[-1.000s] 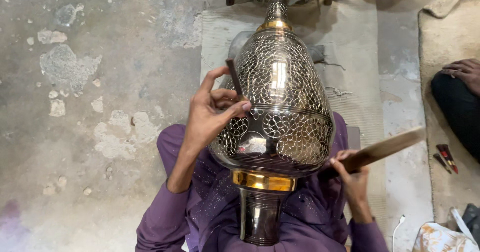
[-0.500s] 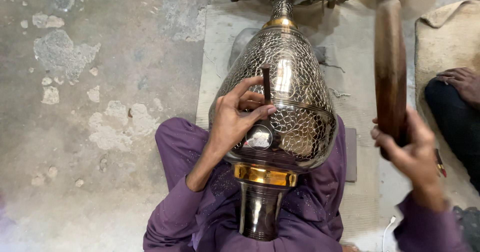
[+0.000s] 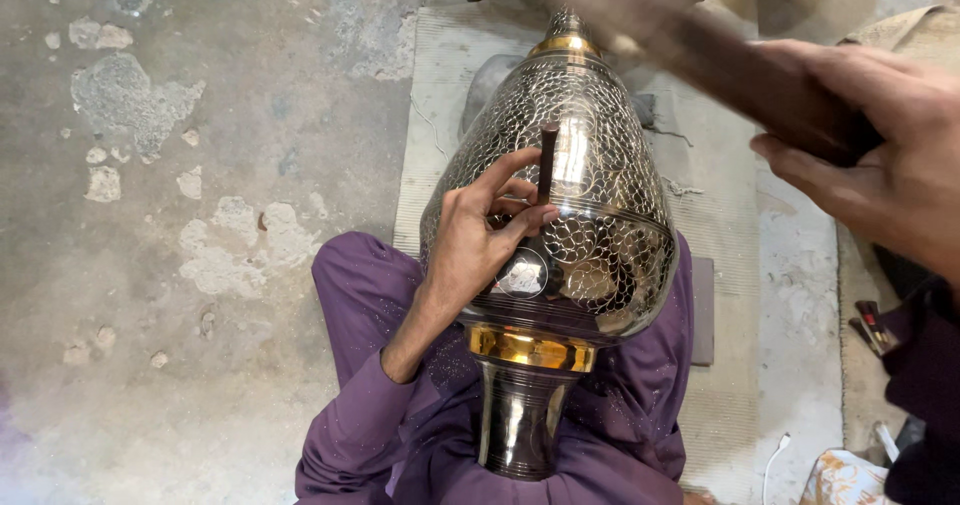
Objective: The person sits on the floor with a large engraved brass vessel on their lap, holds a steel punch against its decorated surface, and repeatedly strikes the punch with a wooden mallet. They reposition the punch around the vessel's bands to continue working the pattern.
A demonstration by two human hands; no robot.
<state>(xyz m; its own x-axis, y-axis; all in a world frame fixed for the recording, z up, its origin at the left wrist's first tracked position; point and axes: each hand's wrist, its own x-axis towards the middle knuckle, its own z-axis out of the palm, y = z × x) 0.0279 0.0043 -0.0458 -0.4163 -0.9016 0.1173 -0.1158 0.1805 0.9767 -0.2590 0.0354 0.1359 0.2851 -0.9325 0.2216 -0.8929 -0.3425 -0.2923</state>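
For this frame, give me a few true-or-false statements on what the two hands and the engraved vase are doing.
1. The left hand holds a slim punch against the engraved metal vase. True.
2. The right hand is empty. False: it grips a dark wooden mallet, blurred and raised above the vase.
3. The vase stands upright on the concrete floor. False: it lies tilted across the person's lap on purple trousers.
4. A brass-coloured band circles the vase above its dark base. True.
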